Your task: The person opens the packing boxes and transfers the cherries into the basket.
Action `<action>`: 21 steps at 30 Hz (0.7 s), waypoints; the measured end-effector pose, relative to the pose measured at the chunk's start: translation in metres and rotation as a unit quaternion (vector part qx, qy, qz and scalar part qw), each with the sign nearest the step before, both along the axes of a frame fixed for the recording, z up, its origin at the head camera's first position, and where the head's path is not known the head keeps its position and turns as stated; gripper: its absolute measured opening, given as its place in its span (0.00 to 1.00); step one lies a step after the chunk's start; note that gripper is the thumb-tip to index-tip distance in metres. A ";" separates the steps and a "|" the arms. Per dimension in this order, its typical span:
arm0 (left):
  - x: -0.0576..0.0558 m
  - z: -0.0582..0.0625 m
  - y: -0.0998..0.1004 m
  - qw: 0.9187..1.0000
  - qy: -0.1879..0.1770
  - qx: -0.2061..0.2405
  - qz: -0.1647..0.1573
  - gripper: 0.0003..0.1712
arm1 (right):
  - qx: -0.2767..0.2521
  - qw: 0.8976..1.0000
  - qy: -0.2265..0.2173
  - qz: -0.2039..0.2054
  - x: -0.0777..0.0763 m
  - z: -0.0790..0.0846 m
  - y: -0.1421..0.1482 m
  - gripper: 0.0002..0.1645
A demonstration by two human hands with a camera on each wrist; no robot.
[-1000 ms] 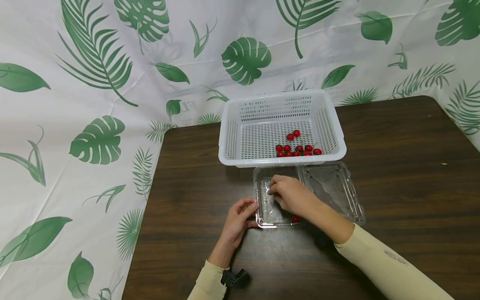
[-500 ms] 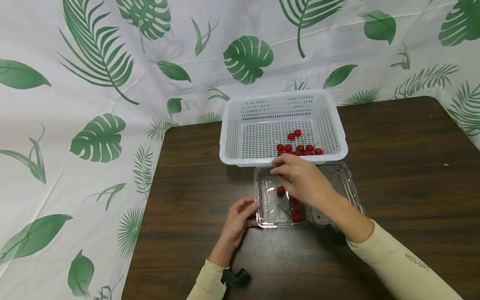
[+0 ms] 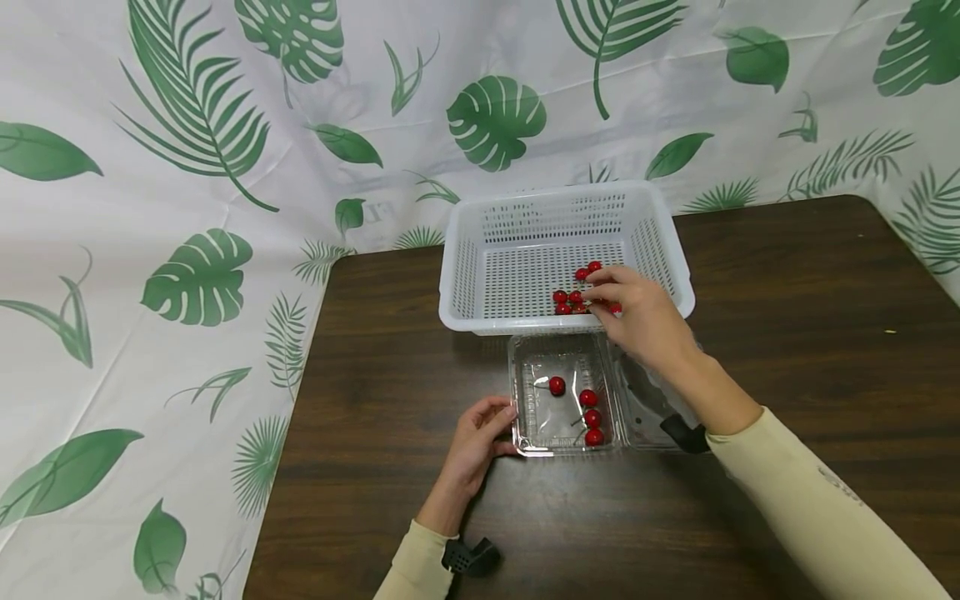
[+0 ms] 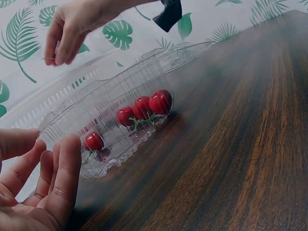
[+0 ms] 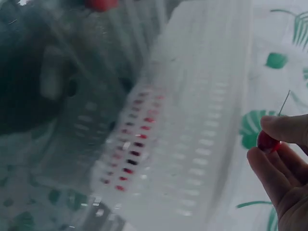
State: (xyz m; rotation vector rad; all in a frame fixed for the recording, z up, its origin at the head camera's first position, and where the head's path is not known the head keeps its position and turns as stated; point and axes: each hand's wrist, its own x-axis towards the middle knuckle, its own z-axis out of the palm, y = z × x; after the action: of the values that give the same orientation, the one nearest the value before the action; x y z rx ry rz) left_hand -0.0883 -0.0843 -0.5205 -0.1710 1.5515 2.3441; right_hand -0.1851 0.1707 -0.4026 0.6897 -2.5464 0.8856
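Note:
My left hand [image 3: 471,442] holds the left edge of a clear plastic clamshell container [image 3: 542,427], thumb above and fingers beside it. Inside lie several red cherries: one cherry [image 3: 557,385] sits apart near the middle, the rest line up along the right side. Over the front right part of a white perforated basket [image 3: 487,215] hovers my right hand [image 3: 648,321]. Seen from the right wrist, it pinches a red cherry [image 5: 266,142] by thumb and fingertips, the thin stem pointing up. More cherries [image 3: 560,297] lie on the basket floor, some hidden behind the right hand.
The container's unfolded lid [image 3: 645,408] lies on its right, partly under my right forearm. Dark wood tabletop [image 3: 390,375] surrounds everything. A white leaf-print cloth [image 3: 405,167] hangs behind the basket and along the left.
My right hand has left the container, where a cherry now lies near the middle, and moved up and right over the basket, now pinching another cherry. The left hand has stayed put.

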 end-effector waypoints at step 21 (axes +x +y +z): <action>-0.001 -0.002 0.000 1.000 -0.003 -0.004 0.003 0.13 | -0.053 0.999 -0.002 0.003 0.005 -0.009 -0.003 0.16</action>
State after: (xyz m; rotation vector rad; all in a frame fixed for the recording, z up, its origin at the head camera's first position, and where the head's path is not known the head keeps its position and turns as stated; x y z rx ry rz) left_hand -0.0897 -0.0841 -0.5226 -0.1833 1.5601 2.3399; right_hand -0.1797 0.1676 -0.4117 0.6635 -2.4827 1.0160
